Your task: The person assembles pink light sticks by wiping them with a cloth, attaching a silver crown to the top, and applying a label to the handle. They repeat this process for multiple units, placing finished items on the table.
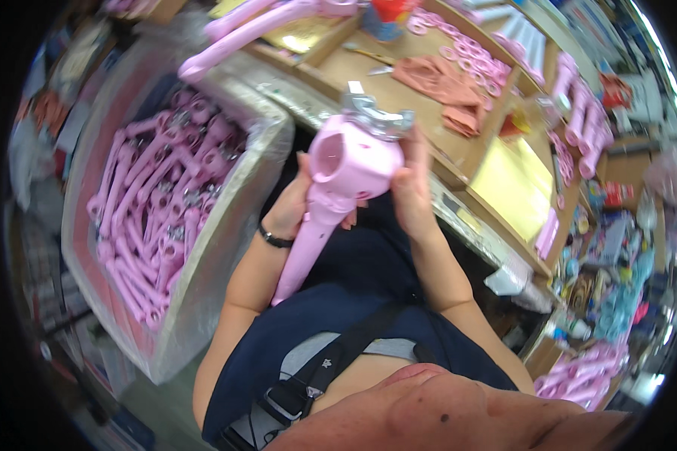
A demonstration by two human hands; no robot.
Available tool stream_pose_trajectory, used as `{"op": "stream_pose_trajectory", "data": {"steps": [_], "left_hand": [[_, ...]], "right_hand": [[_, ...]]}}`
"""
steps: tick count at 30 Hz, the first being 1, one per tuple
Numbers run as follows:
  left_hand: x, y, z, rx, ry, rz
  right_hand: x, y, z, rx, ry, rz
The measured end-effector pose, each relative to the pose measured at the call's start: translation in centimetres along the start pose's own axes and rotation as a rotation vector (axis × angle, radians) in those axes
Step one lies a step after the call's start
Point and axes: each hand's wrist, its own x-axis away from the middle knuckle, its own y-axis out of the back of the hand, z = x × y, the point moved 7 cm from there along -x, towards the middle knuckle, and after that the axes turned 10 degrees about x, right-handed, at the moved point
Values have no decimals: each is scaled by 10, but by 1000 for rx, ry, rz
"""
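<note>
In front of my chest I hold a pink part with a wide round opening at its upper end and a long tapering tube pointing down toward me. A shiny silver metal clamp sits on its top end. My left hand grips the part from the left, just under the round opening, with some fingers hidden behind it. On the other side, my right hand presses against the head of the part, thumb in front and its blurred fingers reaching up beside the clamp.
A plastic-lined bin heaped with similar pink parts stands at left. Ahead, a wooden-edged bench carries an orange cloth, pink rings, scissors and a yellow sheet. More pink tubes lie at lower right.
</note>
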Motion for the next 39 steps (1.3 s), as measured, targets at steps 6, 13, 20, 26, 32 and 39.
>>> {"op": "stream_pose_trajectory", "data": {"steps": [6, 13, 20, 26, 32, 39], "left_hand": [[-5, 5, 12, 206, 107, 27], [-24, 13, 39, 418, 293, 113], [-42, 26, 65, 455, 386, -7], [-45, 26, 67, 524, 382, 1], [-43, 25, 66, 486, 343, -73], [-44, 22, 64, 441, 329, -112]], "right_hand": [[18, 30, 3, 301, -65, -190], [107, 113, 17, 1528, 14, -281], [161, 140, 14, 1722, 62, -293], [125, 126, -7, 473, -58, -543], [66, 83, -11, 628, -162, -425], [60, 83, -4, 660, -185, -469]]}}
